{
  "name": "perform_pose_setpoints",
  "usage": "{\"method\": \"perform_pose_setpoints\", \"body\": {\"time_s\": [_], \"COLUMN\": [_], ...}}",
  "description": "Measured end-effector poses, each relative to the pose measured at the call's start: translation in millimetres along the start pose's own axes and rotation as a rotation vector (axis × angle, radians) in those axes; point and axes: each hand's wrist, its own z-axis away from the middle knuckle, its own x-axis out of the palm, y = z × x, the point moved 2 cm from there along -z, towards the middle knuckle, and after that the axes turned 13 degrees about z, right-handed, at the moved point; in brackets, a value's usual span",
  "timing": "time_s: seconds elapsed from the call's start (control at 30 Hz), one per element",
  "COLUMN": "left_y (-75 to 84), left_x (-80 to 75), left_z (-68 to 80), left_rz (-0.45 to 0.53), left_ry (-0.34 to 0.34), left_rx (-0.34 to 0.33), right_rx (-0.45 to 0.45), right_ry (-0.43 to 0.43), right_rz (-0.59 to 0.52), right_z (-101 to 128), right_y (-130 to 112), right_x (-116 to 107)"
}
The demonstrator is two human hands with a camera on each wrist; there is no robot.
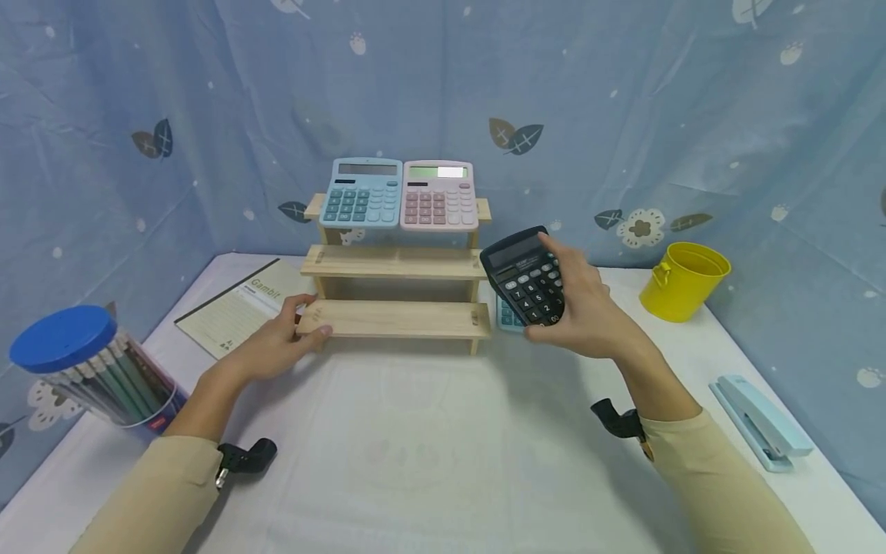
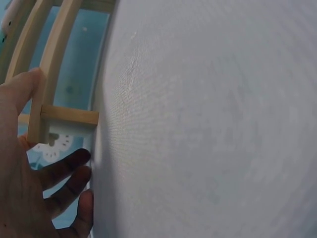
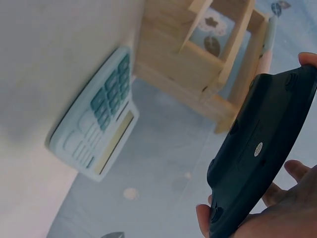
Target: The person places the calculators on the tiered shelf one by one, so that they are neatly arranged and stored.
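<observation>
Black calculator hangs beside the wooden rack, fingers of our right hand grasping its edges, apparently leaving its face clear; our left hand pinches the rack, probably steadying it.

A stepped shelf stands on the table, near the middle of the head picture. On its top step, two calculators sit side by side, a left one and a right one. The left hand holds the left end of the bottom step. To the right of the shelf, the right hand holds up a third calculator, in front of a fourth calculator lying on the table. A notepad lies left of the shelf. At the far left is a jar with pencils in it. A bucket stands at the right, with a stapler below it in the picture. A curtain hangs behind.
</observation>
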Motion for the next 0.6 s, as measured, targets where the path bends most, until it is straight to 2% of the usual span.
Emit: {"method": "perform_pose_setpoints", "body": {"time_s": [0.2, 0.4, 0.6], "left_y": [-1.1, -2.1, -2.8], "left_x": [1.2, 0.4, -2.0], "left_z": [-0.9, -2.0, -0.4], "left_rz": [0.002, 0.0, 0.0], "left_ry": [0.0, 0.001, 0.001], "left_rx": [-0.006, -0.041, -0.024], "right_rx": [-0.025, -0.059, -0.09], "right_ry": [-0.05, -0.109, -0.134], "right_rz": [-0.016, -0.029, -0.049], "right_z": [-1.7, -6.1, -11.1], "right_y": [-10.6, -24.5, -35.9], "right_x": [1.0, 2.2, 10.0]}}
